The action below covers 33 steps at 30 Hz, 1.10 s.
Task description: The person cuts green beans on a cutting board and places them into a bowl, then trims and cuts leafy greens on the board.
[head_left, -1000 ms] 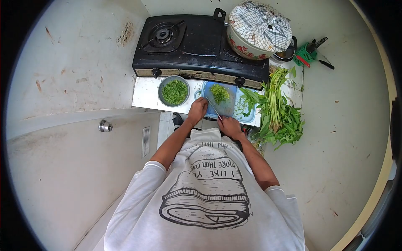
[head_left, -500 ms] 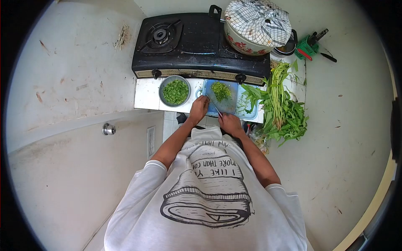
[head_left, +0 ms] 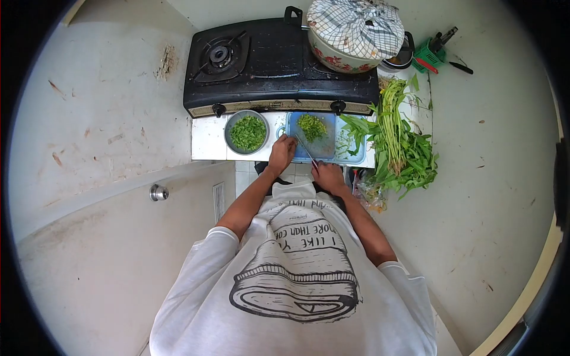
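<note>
My right hand is wrapped round the handle of a knife, whose blade slants up and left across a blue cutting board. My left hand is closed at the board's left edge, close to the blade tip; what its fingers pinch, if anything, is too small to make out. Chopped greens lie in a small pile on the board, above the blade. Left of my left hand, a grey bowl holds more chopped greens.
A black gas stove stands behind the board, with a cloth-covered pot on its right side. Long leafy stems lie at the right. Beyond them is a green basket with utensils. A plastic bag sits below the counter edge.
The camera view has shifted slightly, so the stove and pot appear a little further left. Both hands keep nearly the same places at the board, and the knife remains in my right hand.
</note>
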Each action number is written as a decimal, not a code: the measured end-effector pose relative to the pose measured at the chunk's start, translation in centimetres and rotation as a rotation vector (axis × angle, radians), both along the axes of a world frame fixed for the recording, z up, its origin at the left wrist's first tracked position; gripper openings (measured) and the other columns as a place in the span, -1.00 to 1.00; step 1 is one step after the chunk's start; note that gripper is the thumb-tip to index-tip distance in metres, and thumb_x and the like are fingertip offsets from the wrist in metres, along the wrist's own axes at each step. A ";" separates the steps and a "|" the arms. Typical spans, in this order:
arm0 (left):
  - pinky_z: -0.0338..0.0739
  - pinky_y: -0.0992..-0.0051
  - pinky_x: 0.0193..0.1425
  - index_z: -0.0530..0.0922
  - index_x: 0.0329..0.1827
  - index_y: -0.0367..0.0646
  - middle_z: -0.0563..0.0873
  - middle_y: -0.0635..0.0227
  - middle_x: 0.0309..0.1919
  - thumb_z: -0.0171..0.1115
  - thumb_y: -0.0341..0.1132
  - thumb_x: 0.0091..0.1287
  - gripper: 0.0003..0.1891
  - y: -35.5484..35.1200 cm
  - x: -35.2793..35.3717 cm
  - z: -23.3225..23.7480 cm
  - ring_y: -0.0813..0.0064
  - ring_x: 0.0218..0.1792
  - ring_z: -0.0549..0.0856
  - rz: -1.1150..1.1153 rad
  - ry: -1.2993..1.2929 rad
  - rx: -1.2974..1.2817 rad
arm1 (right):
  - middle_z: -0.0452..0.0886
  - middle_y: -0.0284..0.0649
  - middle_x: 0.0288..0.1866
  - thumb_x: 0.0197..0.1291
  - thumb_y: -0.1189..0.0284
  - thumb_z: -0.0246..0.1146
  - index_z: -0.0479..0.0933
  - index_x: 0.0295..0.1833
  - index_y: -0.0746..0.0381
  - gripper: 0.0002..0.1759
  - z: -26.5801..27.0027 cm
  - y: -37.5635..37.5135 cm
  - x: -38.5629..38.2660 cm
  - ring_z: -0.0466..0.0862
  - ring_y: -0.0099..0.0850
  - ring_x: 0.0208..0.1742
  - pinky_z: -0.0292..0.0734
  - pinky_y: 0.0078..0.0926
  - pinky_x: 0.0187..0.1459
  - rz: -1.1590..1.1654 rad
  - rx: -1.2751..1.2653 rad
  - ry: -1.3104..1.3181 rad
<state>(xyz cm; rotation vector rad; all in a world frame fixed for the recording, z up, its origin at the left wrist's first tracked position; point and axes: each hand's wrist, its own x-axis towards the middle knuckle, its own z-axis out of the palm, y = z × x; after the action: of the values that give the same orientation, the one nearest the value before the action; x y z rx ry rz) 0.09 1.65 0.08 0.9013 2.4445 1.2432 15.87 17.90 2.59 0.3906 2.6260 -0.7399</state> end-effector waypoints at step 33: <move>0.67 0.17 0.08 0.76 -0.02 -0.25 0.72 0.08 -0.12 0.26 -0.56 0.33 -0.79 -1.3 -0.8 0.1 0.01 -0.08 0.75 -0.140 0.024 0.026 | 0.74 0.19 -0.36 0.48 0.09 0.15 0.65 -0.11 0.33 -0.54 0.6 -0.9 0.1 0.78 0.18 -0.26 0.67 0.15 -0.09 -0.030 0.064 0.027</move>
<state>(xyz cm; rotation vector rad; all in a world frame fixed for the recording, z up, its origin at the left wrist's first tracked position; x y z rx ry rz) -0.76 0.31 0.16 1.0795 2.3432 1.2239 16.00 16.97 3.19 0.4418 2.6800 -0.6756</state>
